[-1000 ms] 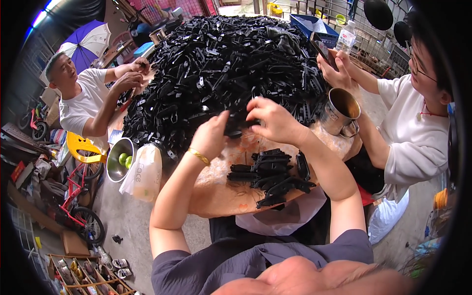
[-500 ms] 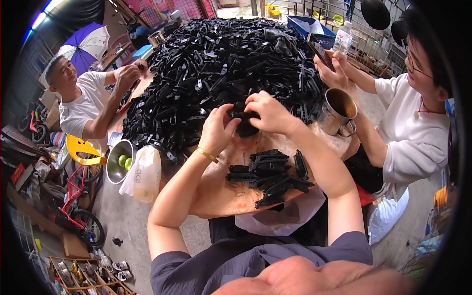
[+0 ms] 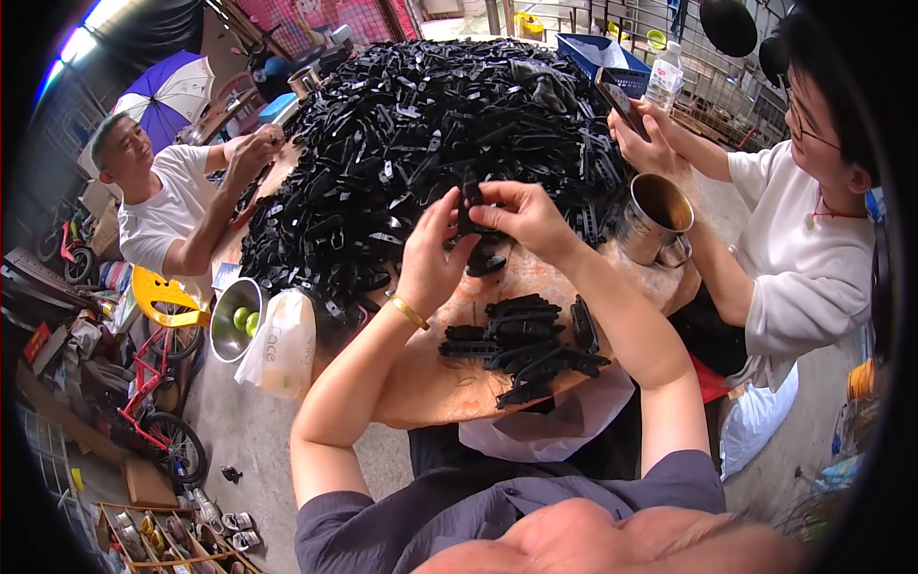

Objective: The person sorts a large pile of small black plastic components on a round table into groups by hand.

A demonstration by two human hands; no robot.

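Observation:
A slim black plastic part stands nearly upright between my hands, in front of a large heap of similar black plastic parts. My right hand pinches it between thumb and fingers. Curled around its left side, my left hand, with a gold bangle at the wrist, has its fingertips against it; its exact grip is partly hidden. Another black piece lies on the table just below. Closer to me, a small stack of black parts rests on the orange-patterned tabletop.
A metal mug stands at the right, near a person holding a phone. At the left are a steel bowl with green fruit and a whitish bag. Another person works across there. A white bag hangs below the near edge.
My fingers have shifted around the black part, which now shows upright between them. My left hand has turned slightly and its fingers have drawn in toward the right hand.

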